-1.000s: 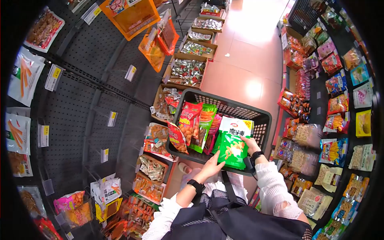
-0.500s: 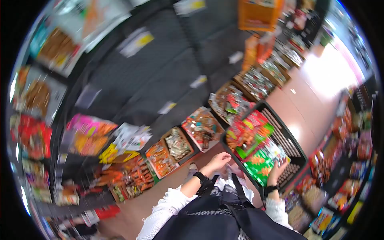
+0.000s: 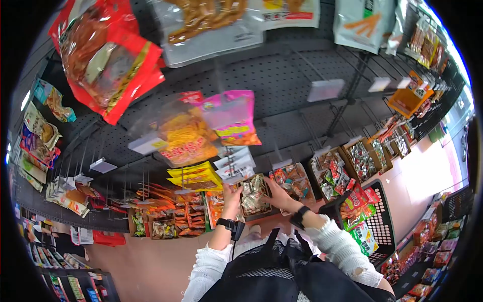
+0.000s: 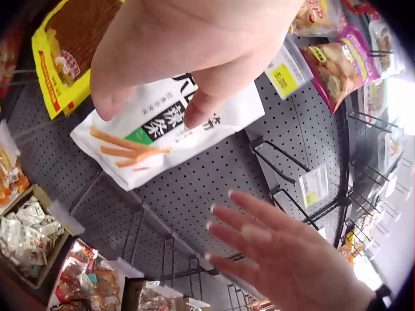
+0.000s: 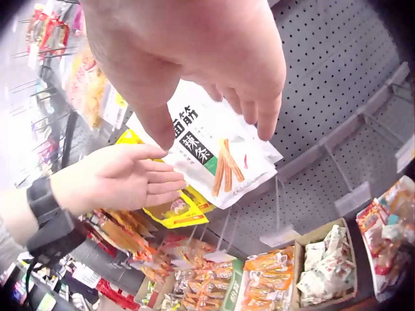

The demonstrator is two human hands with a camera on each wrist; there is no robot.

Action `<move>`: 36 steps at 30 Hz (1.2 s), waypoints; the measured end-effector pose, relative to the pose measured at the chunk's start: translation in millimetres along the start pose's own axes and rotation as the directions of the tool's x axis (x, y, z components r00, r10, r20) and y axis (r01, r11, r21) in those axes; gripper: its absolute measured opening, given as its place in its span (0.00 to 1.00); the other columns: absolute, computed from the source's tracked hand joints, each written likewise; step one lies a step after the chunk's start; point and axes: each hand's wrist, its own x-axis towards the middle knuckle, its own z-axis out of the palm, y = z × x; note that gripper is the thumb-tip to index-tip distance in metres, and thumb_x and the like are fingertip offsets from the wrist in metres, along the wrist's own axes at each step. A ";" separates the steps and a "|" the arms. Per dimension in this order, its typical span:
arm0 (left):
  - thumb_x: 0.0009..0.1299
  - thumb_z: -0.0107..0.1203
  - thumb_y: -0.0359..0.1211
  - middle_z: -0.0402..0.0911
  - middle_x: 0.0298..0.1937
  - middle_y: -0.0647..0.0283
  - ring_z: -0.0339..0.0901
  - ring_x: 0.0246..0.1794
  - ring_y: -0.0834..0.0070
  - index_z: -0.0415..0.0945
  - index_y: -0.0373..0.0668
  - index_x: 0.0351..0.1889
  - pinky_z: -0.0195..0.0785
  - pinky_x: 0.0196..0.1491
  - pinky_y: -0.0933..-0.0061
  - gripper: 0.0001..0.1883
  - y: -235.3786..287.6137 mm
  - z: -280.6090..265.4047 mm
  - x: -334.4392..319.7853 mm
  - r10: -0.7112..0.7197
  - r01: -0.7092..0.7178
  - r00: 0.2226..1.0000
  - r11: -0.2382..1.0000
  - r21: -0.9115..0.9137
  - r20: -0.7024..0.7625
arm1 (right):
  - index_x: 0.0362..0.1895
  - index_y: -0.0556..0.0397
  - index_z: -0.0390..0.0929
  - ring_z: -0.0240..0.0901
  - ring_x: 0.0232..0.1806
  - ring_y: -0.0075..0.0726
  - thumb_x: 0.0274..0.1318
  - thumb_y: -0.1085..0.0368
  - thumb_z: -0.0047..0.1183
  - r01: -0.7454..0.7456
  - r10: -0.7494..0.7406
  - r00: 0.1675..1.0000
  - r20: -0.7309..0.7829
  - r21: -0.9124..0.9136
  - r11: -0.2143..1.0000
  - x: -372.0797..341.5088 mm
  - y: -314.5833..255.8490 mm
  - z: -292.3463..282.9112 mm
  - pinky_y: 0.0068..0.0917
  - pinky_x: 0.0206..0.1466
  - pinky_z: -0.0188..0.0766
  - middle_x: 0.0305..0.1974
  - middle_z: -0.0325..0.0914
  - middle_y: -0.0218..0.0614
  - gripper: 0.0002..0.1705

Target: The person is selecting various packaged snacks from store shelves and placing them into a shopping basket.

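Note:
A white snack bag printed with orange strips hangs at the shelf between my two hands. To its left my left hand reaches up, fingers fairly straight, its fingertips overlapping the bag in the left wrist view. My right hand is held out on the other side, fingers spread and nothing in them. Yellow bags hang just left of the white one. Beside my right forearm is a black basket containing a red snack bag and a green-and-white bag.
Below the hands runs a row of open boxes of small packets, one with white packets. Pink bags and a big red bag hang higher up. Bare metal hooks stick out from the dark perforated panel.
A second ago both hands were at the green-and-white bag in the basket. They have since come away from it and moved to the hanging white bag, as the view swung left.

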 end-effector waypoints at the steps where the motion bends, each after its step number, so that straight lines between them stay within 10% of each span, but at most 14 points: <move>1: 0.54 0.59 0.24 0.64 0.59 0.52 0.64 0.57 0.67 0.51 0.35 0.63 0.57 0.58 0.72 0.38 3.2 -12.3 16.1 0.050 -0.053 0.998 0.995 0.086 0.038 | 0.68 0.60 0.38 0.47 0.67 0.51 0.39 0.63 0.64 0.035 -0.040 0.984 -0.176 -0.031 0.999 40.1 3.2 13.8 0.33 0.66 0.50 0.65 0.47 0.58 0.58; 7: 0.50 0.63 0.22 0.63 0.59 0.52 0.63 0.59 0.66 0.44 0.36 0.66 0.59 0.58 0.70 0.48 18.8 -27.2 51.4 0.073 -0.130 0.982 0.931 0.340 0.176 | 0.64 0.63 0.49 0.61 0.59 0.38 0.36 0.67 0.66 0.060 -0.012 0.995 -0.103 0.478 0.877 96.3 -17.1 8.6 0.28 0.58 0.61 0.59 0.60 0.48 0.51; 12: 0.48 0.67 0.27 0.59 0.64 0.50 0.58 0.64 0.65 0.38 0.35 0.69 0.53 0.63 0.69 0.55 41.9 -36.8 48.5 0.047 -0.077 0.944 0.994 0.080 0.326 | 0.54 0.64 0.65 0.68 0.49 0.28 0.38 0.67 0.66 -0.131 0.144 0.987 -0.066 0.179 0.975 89.7 -21.5 -1.0 0.27 0.52 0.64 0.44 0.75 0.36 0.36; 16: 0.49 0.62 0.22 0.51 0.69 0.53 0.53 0.67 0.69 0.34 0.38 0.70 0.50 0.64 0.73 0.55 24.9 -58.1 71.1 0.043 -0.183 0.927 0.920 0.347 0.374 | 0.52 0.65 0.70 0.64 0.56 0.31 0.48 0.63 0.61 -0.105 0.158 0.985 -0.066 0.497 0.861 84.0 -20.3 13.6 0.27 0.58 0.60 0.54 0.70 0.42 0.28; 21: 0.42 0.72 0.37 0.54 0.66 0.48 0.52 0.67 0.64 0.39 0.34 0.68 0.47 0.66 0.69 0.61 34.8 -57.3 63.1 0.059 -0.193 0.924 0.924 0.329 0.377 | 0.39 0.62 0.79 0.73 0.40 0.24 0.49 0.68 0.58 -0.311 0.366 0.929 0.044 0.628 0.713 60.3 -27.4 9.0 0.22 0.46 0.68 0.40 0.79 0.35 0.13; 24: 0.42 0.72 0.31 0.55 0.66 0.51 0.55 0.65 0.67 0.37 0.36 0.69 0.51 0.65 0.70 0.61 35.9 -52.9 54.4 0.049 -0.192 0.861 0.953 0.235 0.506 | 0.37 0.63 0.80 0.74 0.33 0.22 0.48 0.69 0.59 -0.195 0.294 0.954 -0.055 0.630 0.752 36.7 -40.2 5.3 0.21 0.40 0.70 0.33 0.80 0.32 0.11; 31: 0.49 0.69 0.26 0.78 0.47 0.62 0.74 0.48 0.73 0.68 0.38 0.53 0.66 0.54 0.70 0.32 35.8 -42.8 7.7 -0.180 0.175 0.717 0.982 0.076 0.673 | 0.36 0.60 0.79 0.76 0.29 0.21 0.47 0.68 0.61 -0.263 0.438 0.898 -0.037 0.754 0.602 -5.6 -60.6 1.3 0.20 0.34 0.73 0.31 0.80 0.32 0.11; 36: 0.49 0.68 0.25 0.76 0.49 0.61 0.74 0.48 0.74 0.66 0.37 0.54 0.68 0.52 0.70 0.33 24.6 -31.9 -33.8 -0.244 0.235 0.754 0.967 0.097 0.609 | 0.38 0.62 0.77 0.77 0.29 0.25 0.50 0.68 0.59 -0.246 0.524 0.851 -0.023 0.864 0.439 -33.0 -71.8 -2.2 0.22 0.34 0.75 0.32 0.80 0.36 0.12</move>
